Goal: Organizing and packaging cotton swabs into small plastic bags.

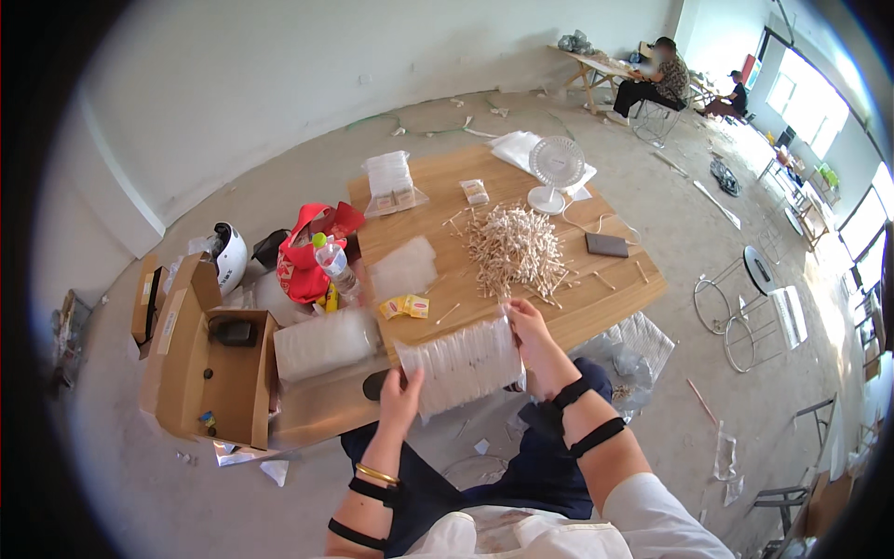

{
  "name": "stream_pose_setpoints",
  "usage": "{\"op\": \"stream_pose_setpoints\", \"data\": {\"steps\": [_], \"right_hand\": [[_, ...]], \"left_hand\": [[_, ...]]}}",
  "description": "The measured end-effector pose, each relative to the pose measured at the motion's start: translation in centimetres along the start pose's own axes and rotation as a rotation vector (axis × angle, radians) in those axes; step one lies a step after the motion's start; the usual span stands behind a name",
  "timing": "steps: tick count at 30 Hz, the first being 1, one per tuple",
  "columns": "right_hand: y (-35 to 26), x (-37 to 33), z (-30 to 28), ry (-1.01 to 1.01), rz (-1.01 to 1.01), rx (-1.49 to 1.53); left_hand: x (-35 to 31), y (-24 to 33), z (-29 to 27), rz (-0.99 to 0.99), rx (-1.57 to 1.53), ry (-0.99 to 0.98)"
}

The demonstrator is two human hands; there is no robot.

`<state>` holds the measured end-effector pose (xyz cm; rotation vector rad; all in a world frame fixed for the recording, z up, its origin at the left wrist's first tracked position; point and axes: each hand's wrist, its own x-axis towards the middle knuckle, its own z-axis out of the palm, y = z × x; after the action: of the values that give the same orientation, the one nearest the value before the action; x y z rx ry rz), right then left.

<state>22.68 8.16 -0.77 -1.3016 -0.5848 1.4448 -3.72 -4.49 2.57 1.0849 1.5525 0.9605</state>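
Between my two hands is a wide bundle of clear plastic bags (463, 373), held in front of the table's near edge. My left hand (400, 399) grips its left end, thumb on top. At the upper right corner my right hand (527, 326) pinches the bundle. Beyond it, a big heap of cotton swabs (517, 250) covers the middle of the wooden table (438, 182). Small yellow packets (404, 306) and a loose cotton swab (448, 314) lie just past the bundle. A flat stack of clear bags (403, 268) rests left of the heap.
A white fan (556, 168), a dark flat box (606, 245) and filled clear bags (391, 182) stand farther back. At left are a bottle (333, 261), a red bag (303, 256), an open cardboard box (219, 359) and a helmet (228, 256). Two people sit far right.
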Motion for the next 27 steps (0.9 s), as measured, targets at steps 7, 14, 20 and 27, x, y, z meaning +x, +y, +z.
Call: {"op": "stream_pose_setpoints", "data": {"steps": [7,14,20,27], "right_hand": [[-1.5,1.3,0.1,0.014,-0.528,-0.431],[-3.2,-9.7,8.2,-0.164,-1.069,-1.08],[3.2,-8.4,5.2,-0.261,-0.887,-1.511],[3.0,-5.8,2.7,-0.23,-0.891,-1.288]], "left_hand": [[1.0,2.6,-3.1,0.542,0.368,0.463],[-0.5,7.1,-0.5,0.696,0.631,0.482],[1.3,-1.4,1.7,0.555,1.058,0.123],[2.7,-1.7,-1.5,0.548,0.546,0.295]]}}
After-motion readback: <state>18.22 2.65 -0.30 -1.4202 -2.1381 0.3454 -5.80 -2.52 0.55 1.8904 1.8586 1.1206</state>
